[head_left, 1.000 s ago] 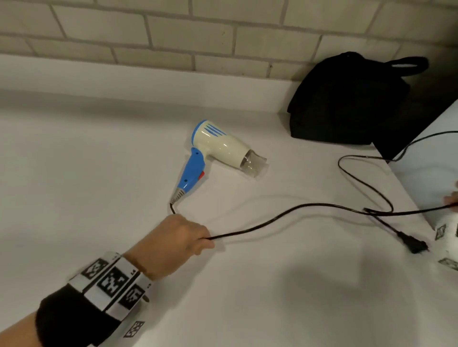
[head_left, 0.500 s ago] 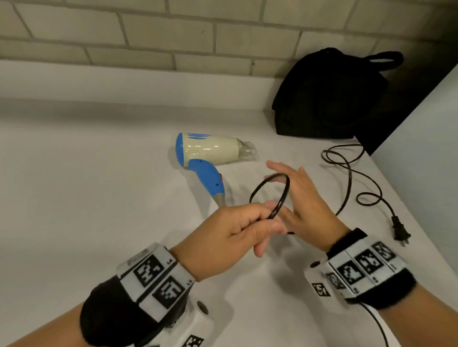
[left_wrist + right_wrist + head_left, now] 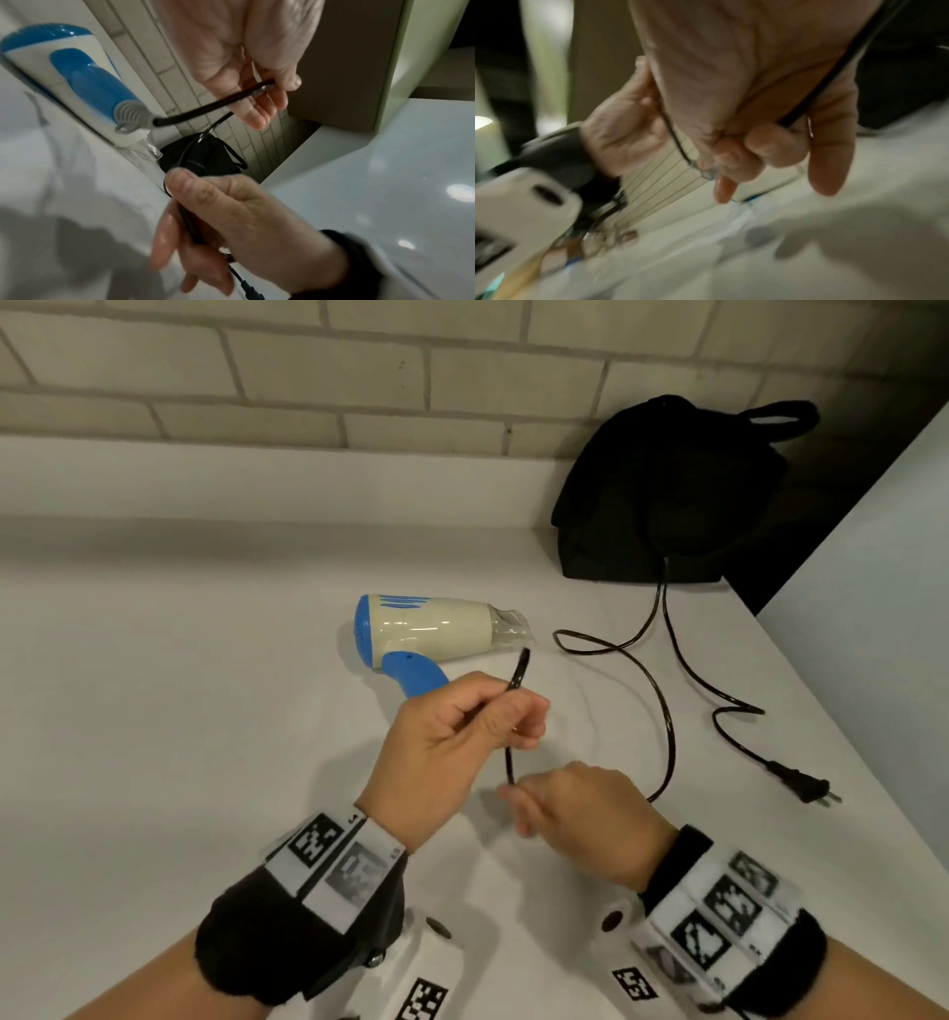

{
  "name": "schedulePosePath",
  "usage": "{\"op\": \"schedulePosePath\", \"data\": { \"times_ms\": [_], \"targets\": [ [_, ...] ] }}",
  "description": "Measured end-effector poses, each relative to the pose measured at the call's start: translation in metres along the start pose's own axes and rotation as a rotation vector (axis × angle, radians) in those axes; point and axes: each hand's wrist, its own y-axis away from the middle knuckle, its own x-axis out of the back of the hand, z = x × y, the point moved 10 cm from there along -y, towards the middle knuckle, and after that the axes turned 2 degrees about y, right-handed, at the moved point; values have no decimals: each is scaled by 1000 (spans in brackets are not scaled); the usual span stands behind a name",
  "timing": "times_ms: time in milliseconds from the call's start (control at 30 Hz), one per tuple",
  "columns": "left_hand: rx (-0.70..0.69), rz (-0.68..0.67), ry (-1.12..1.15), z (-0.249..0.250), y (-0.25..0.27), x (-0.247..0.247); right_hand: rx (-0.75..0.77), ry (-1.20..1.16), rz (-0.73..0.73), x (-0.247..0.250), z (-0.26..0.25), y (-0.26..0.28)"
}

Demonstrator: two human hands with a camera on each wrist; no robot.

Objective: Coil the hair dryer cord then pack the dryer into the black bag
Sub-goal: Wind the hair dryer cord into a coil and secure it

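Observation:
A cream and blue hair dryer (image 3: 431,631) lies on its side on the white counter (image 3: 154,711), nozzle pointing right. Its black cord (image 3: 667,726) trails right to the plug (image 3: 801,785) near the counter's edge. My left hand (image 3: 462,737) pinches a loop of the cord (image 3: 213,105) close to the grey strain relief (image 3: 131,116). Just below and to the right, my right hand (image 3: 580,809) grips the cord (image 3: 816,87) between curled fingers. The black bag (image 3: 667,490) stands at the back right against the wall, with part of the cord lying against its front.
A brick wall (image 3: 359,367) with a white ledge runs along the back. A pale panel (image 3: 873,582) rises at the right, beyond the counter's edge. The counter is bare to the left of the dryer.
The loop held by my left hand has tightened. My right hand dropped below the left and closed on the cord. The dryer swung round from a second ago; the loose cord shifted toward the bag.

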Motion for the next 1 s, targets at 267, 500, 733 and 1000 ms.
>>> {"op": "schedulePosePath", "data": {
  "times_ms": [267, 500, 733, 1000],
  "targets": [
    [171, -285, -170, -43, 7, -36, 402, 89, 53, 13, -72, 34],
    [295, -347, -204, -68, 21, -19, 283, -139, 213, 50, -32, 43],
    [207, -267, -104, -45, 4, -12, 148, 106, 101, 14, -7, 27],
    [303, -291, -115, -67, 4, -16, 229, 297, 258, 8, -31, 20]
  ]
}}
